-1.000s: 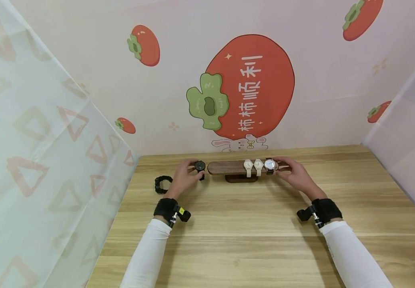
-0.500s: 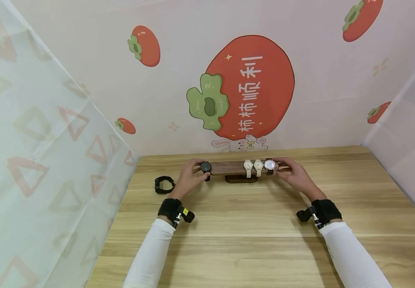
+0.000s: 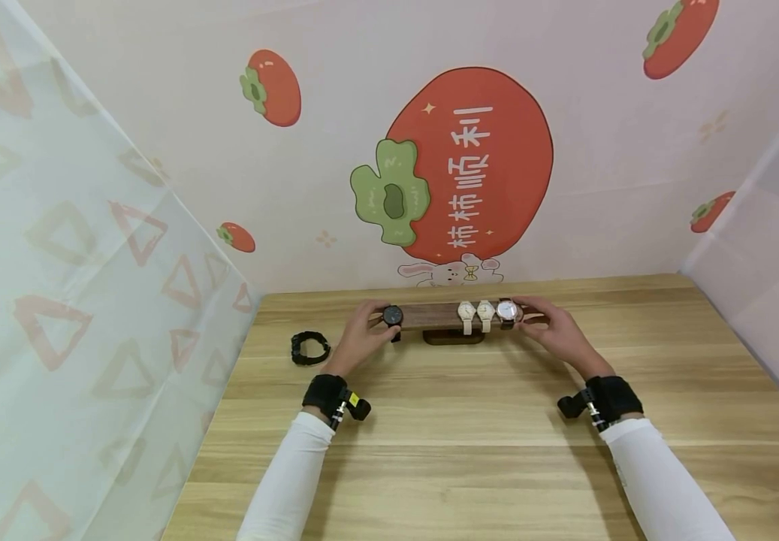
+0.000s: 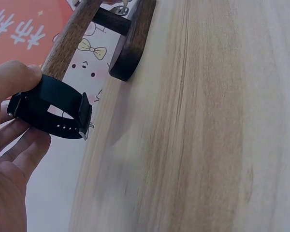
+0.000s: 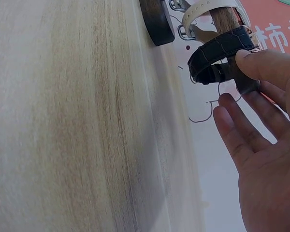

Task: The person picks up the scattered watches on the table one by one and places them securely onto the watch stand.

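At the left end of the dark wooden watch stand (image 3: 430, 315), my left hand (image 3: 360, 340) pinches a black watch (image 3: 393, 315). Its buckled black strap (image 4: 63, 96) forms a loop at the tip of the bar, thumb on one side and fingers on the other. My right hand (image 3: 557, 330) grips the bar's right end, thumb beside a silver-cased watch (image 3: 507, 309) with a black leather strap (image 5: 220, 48). Two cream watches, a left one (image 3: 466, 311) and a right one (image 3: 485, 311), sit on the bar beside it. The underside of the left hand's grip is partly hidden in the head view.
Left of the stand, a second black watch (image 3: 310, 348) lies on the wooden table (image 3: 457, 451) with its strap in a loop. The stand's foot (image 3: 453, 337) rests near the back of the table. A printed wall covering (image 3: 321, 173) rises behind.
My left hand has moved right with the black watch, from just off the stand's left end to over it. The right hand has stayed at the right end.
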Tool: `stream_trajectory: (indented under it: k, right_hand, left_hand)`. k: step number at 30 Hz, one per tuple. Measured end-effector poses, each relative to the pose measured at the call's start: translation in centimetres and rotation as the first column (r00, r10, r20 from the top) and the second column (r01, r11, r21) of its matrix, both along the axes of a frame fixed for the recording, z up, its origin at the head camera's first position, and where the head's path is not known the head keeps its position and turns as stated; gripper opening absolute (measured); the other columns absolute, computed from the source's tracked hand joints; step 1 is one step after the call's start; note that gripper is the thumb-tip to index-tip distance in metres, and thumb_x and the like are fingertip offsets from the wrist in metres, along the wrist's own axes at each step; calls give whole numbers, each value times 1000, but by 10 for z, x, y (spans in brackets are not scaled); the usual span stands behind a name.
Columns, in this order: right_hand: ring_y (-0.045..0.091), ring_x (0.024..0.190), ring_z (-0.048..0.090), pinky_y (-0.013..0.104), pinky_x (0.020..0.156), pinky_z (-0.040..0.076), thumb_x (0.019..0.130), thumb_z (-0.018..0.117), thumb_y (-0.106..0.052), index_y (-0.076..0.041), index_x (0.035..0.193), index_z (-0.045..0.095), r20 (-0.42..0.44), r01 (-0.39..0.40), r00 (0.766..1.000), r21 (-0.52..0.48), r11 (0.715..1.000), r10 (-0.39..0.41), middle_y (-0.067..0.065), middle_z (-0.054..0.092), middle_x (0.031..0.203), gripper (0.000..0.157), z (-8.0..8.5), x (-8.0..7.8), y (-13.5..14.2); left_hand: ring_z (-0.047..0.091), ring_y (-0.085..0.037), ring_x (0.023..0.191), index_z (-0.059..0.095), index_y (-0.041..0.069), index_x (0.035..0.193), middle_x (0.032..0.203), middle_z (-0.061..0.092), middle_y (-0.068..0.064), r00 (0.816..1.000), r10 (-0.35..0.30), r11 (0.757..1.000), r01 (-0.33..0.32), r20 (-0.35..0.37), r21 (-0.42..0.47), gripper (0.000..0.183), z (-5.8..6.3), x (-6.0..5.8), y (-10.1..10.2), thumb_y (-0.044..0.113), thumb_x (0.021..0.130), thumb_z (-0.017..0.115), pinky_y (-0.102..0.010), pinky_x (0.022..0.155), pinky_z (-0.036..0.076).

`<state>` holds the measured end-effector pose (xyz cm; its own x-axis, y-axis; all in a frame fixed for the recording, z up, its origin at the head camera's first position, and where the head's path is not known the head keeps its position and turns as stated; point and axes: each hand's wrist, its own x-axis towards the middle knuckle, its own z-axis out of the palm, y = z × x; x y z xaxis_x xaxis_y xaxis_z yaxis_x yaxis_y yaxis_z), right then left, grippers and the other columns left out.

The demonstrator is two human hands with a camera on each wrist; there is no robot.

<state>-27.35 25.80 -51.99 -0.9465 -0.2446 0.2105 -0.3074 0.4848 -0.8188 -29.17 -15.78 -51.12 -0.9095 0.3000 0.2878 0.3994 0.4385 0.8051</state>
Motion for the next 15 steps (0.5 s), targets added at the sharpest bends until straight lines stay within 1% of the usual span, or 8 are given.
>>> stream_trajectory:
  k: [6,9,12,15]
  right_hand:
    - [47,125,65,57,106,55,101,72,-4,0,154,53,-16,-1,1000,11,1000,2,29,58,150,56,-1,0,0]
    - [46,126,65,56,105,56,101,72,-5,0,154,54,-19,1,1000,8,1000,-1,28,58,150,56,0,1,0]
    - [46,126,65,55,104,56,101,73,-5,0,154,54,-22,3,1000,6,1000,-3,28,58,149,56,0,0,0]
    - [47,124,66,55,104,57,101,73,-5,1,153,54,-27,2,1000,3,1000,-2,29,59,148,56,-1,0,0]
  left_hand:
    - [59,-37,135,61,4,141,140,59,-17,1000,-13,1000,13,6,3,50,-1,-1,1,12,97,81,-46,113,54]
    - [58,-37,136,62,4,142,142,57,-20,1000,-25,1000,25,0,-6,51,0,-1,3,13,96,82,-46,114,54]
    - [57,-37,136,62,2,143,144,54,-22,999,-33,999,32,-15,-32,53,0,-2,4,14,96,82,-46,114,54]
    - [57,-38,135,61,0,144,146,53,-25,999,-34,998,33,-24,-53,56,0,-2,5,15,95,83,-48,112,55]
